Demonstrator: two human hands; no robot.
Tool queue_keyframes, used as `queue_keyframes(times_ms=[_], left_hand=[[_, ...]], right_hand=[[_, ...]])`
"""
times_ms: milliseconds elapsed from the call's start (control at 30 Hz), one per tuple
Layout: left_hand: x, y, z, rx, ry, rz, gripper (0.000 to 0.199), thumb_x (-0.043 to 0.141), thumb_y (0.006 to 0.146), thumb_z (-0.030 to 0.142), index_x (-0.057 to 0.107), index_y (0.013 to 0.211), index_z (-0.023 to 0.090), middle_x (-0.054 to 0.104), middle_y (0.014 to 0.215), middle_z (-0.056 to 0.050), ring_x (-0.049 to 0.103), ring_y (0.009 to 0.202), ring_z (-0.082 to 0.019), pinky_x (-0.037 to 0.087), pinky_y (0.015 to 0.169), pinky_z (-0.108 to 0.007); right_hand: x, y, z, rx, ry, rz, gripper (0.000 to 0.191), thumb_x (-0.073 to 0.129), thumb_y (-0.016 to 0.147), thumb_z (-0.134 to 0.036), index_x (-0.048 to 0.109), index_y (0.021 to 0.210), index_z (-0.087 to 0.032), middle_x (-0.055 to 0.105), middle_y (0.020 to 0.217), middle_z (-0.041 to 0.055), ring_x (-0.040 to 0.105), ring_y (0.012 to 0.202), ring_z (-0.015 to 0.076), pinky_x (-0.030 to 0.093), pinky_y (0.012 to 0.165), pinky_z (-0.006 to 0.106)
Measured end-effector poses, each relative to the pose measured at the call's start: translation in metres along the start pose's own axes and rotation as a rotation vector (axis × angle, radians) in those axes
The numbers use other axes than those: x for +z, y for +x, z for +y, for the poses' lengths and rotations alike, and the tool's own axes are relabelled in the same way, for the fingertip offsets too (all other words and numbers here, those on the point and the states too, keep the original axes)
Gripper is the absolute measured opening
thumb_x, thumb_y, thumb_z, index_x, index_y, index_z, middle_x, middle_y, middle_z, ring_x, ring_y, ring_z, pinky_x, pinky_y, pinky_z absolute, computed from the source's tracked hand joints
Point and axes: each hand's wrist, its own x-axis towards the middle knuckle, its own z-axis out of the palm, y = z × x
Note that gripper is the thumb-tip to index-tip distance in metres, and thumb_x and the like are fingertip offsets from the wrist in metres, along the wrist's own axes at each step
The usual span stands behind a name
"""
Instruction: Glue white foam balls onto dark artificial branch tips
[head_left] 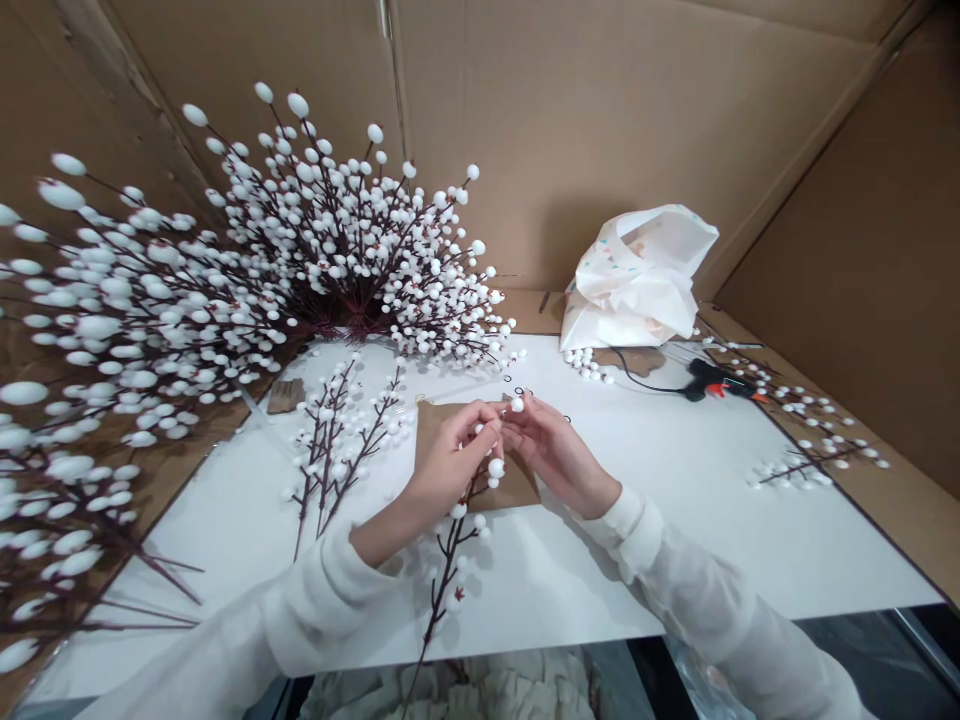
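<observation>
My left hand [450,475] grips a dark red twig with white foam berries [448,570], whose stem runs down past the table's near edge. My right hand [553,450] pinches a small white berry [517,404] between its fingertips, close to the top of the twig. Both hands are over a sheet of brown kraft paper [517,487], and their fingertips nearly meet. Several small black rings [518,391] lie on the white tabletop [712,520] just beyond the hands. My sleeves are white.
A large bunch of white-berried branches [330,250] fills the left side. Loose sprigs [341,450] lie left of the hands, others [802,465] at right. A black hot glue gun [709,380] and white plastic bag [637,280] stand at the back, against cardboard walls [600,120].
</observation>
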Motion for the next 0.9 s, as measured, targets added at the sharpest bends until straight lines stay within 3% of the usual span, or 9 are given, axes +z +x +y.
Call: queue_keyframes(times_ms=[433,900], left_hand=[[0.001,-0.0006,0.0012,-0.007,-0.007,-0.013,0.024,0.048,0.081,0.037,0.046,0.066,0.019,0.054,0.06,0.005,0.049,0.052,-0.003,0.037,0.05,-0.01],[0.0024,-0.0019,0.0028,-0.018,-0.058,-0.047,0.023,0.048,0.081,0.038,0.045,0.067,0.02,0.052,0.056,0.006,0.045,0.047,-0.003,0.037,0.048,-0.012]], right_hand=[[-0.0001,-0.0025,0.0004,-0.026,-0.053,-0.085,0.02,0.066,0.079,-0.036,0.065,0.08,-0.016,0.065,0.088,0.0035,0.058,0.078,0.0111,0.048,0.073,0.022],[-0.0002,-0.0023,0.0009,-0.022,-0.084,-0.033,0.027,0.07,0.074,-0.04,0.062,0.08,-0.014,0.064,0.089,0.0043,0.057,0.079,0.0116,0.047,0.074,0.023]])
